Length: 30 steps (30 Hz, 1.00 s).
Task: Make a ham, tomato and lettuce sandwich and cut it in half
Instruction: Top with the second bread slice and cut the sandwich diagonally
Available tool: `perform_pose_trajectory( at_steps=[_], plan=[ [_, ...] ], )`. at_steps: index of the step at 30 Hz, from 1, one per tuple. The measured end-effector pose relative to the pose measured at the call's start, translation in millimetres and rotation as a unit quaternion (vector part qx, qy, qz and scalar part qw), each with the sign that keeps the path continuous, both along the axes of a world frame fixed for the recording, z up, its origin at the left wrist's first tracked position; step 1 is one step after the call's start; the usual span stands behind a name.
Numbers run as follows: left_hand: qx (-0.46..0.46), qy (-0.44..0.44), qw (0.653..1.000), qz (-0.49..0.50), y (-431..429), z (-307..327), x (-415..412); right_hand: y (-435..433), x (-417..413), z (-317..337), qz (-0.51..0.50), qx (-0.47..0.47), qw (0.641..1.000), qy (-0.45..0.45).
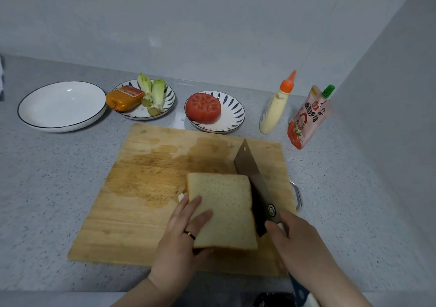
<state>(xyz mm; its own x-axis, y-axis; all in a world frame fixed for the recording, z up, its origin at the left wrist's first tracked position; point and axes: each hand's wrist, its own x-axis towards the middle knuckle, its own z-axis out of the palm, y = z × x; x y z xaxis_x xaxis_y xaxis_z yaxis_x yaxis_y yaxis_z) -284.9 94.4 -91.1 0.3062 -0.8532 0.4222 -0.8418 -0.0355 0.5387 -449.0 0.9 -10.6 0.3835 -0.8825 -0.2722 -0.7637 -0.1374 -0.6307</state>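
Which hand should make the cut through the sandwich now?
Right: the right hand grips the cleaver at the right edge of the sandwich; the left hand holds the sandwich steady.

Your head camera looks forward and down from close above the near edge of the bench (42,188), facing the back wall (212,18).
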Motion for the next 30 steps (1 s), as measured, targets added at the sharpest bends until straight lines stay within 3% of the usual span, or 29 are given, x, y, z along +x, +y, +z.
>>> perform_pose_trajectory(
  at_steps=[6, 12, 15, 19, 24, 30],
  plan=[
    [0.001, -0.018, 1.000, -0.023, -2.6, 3.8, 2.9, -6.6, 2.5, -1.2, -0.006, -0.019, 1.000, -0.015],
    [0.018, -0.069, 0.997, 0.014, 4.8, 10.0, 6.5, -10.7, -7.2, 6.9, 0.005, -0.055, 0.998, 0.002],
    [0.046, -0.084, 0.995, 0.009, 7.6, 14.0, 5.3, -9.5, -9.1, 20.2, 0.002, -0.091, 0.995, -0.039],
    [0.068, -0.079, 0.994, 0.022, 9.1, 18.7, 3.7, -6.4, -2.4, 47.6, 0.060, -0.068, 0.992, -0.086],
    [0.025, -0.035, 0.998, 0.044, 5.2, 25.1, 3.7, -1.3, 16.6, 68.8, 0.177, -0.045, 0.983, -0.023],
    [0.032, -0.060, 0.996, 0.053, 2.8, 20.8, 6.2, 0.4, 31.4, 76.4, 0.212, -0.041, 0.976, 0.041]
  ],
)
